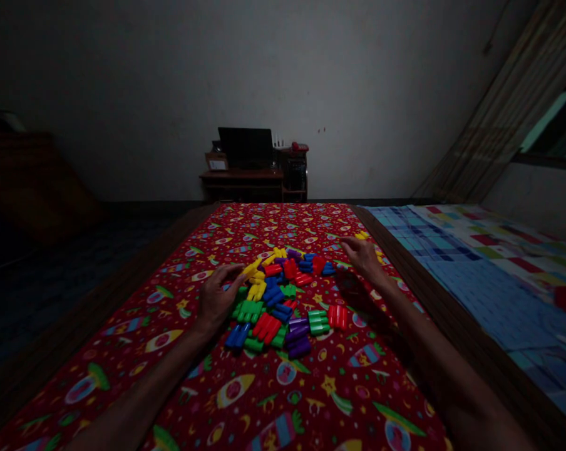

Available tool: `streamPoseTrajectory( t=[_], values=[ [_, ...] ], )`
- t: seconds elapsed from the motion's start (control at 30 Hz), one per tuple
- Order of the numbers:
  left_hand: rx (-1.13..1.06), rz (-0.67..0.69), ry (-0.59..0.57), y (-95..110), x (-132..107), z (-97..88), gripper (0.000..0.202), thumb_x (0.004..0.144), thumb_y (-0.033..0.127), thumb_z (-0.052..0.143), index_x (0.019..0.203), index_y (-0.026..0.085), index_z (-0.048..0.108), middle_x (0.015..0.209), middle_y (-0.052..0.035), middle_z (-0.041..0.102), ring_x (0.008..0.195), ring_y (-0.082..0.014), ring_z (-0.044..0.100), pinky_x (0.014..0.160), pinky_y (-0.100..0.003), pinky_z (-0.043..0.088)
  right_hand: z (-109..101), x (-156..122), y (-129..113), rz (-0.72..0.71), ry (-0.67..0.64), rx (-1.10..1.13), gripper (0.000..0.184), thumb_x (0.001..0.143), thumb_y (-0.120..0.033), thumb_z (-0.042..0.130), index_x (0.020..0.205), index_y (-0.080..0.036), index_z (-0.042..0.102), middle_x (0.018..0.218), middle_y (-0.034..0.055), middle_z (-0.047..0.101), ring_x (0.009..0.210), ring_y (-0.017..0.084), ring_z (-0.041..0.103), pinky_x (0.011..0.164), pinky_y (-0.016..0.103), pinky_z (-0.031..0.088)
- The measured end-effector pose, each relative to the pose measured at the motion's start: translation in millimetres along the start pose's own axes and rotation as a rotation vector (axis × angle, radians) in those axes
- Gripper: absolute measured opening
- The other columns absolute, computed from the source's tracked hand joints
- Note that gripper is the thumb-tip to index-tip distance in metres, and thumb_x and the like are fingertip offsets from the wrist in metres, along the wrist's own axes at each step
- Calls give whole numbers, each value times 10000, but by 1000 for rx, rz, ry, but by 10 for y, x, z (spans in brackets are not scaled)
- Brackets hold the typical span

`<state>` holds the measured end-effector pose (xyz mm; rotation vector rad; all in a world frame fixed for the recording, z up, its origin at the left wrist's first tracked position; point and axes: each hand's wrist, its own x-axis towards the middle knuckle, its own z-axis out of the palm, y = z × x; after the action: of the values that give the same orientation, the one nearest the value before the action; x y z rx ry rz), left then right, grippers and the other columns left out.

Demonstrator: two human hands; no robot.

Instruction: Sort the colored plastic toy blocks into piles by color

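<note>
Head view: both bare hands rest at the edges of a pile of plastic blocks [278, 300] on a red printed cloth [264, 401], mid-scene.

Left hand [216, 297] sits at the pile's left edge, fingers loosely curled, tips touching a yellow block [255, 270]. Can't tell if it grips it.

Right hand [362, 257] is palm down at the far right edge of the pile, fingers spread lightly over the blocks. Can't tell if anything is held. A small yellow piece [362, 235] lies just beyond it.

Progress, as a judgement: the blocks look loose and mixed by colour, with nothing visibly joined or sorted, so the work looks barely begun and nearly the whole heap is left.

Blocks are short ribbed bars lying flat, pointing all ways. Many near ones slant near-left to far-right. A red block [338, 316] and a green block [317, 321] lie just apart on the right. The heap's own long axis runs near-left to far-right.

Checked blanket [475, 263] is on the right, a desk [250, 178] is at the far wall.
</note>
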<state>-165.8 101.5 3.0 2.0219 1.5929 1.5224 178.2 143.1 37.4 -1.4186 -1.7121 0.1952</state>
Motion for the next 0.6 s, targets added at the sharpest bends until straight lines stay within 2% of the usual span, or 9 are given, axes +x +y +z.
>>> streamPoseTrajectory(
  t=[0.07,0.17,0.27,0.33,0.4,0.5,0.6],
  values=[
    [-37,23,-31,151,-35,14,376,820,549,583,968,218,682,942,-40,712,844,-195,666,786,-328,556,111,-126,-341,-144,-185,166,276,890,-258,526,1067,-175,721,1013,91,746,906,216,694,805,326,529],
    [-127,54,-146,367,-139,58,346,819,538,605,944,228,691,953,-36,722,879,-203,675,824,-337,555,258,-368,-784,-374,-451,293,339,899,-299,564,1212,-204,653,1061,71,728,879,181,677,742,266,502],
    [-199,34,-239,477,-220,102,330,828,527,596,922,228,698,961,-39,730,896,-213,684,833,-347,561,337,-506,-950,-460,-588,249,288,896,-236,565,1160,-193,670,868,40,725,687,131,626,621,211,433],
    [-195,29,-255,464,-212,111,324,855,503,558,960,228,695,1000,-47,728,933,-220,681,855,-358,557,343,-469,-876,-421,-548,185,232,891,-209,552,1064,-171,701,755,21,696,604,112,578,571,199,382],
    [-136,63,-231,382,-154,103,323,890,458,501,1011,221,684,1066,-63,715,1007,-227,661,918,-383,531,308,-338,-681,-331,-424,130,216,888,-223,542,997,-153,715,728,20,684,592,111,567,559,200,363],
    [6,141,-235,178,-42,86,337,898,392,454,1067,200,674,1171,-95,681,1124,-246,610,1011,-435,472,198,-88,-253,-158,-162,14,245,884,-259,526,974,-139,719,762,43,698,647,139,597,605,220,389],
    [87,176,-352,-9,17,87,334,873,373,462,1043,206,696,1190,-101,678,1136,-259,606,1009,-454,471,77,66,199,16,59,-158,297,880,-303,505,1020,-143,713,848,87,724,729,186,629,672,264,426]
  ],
)
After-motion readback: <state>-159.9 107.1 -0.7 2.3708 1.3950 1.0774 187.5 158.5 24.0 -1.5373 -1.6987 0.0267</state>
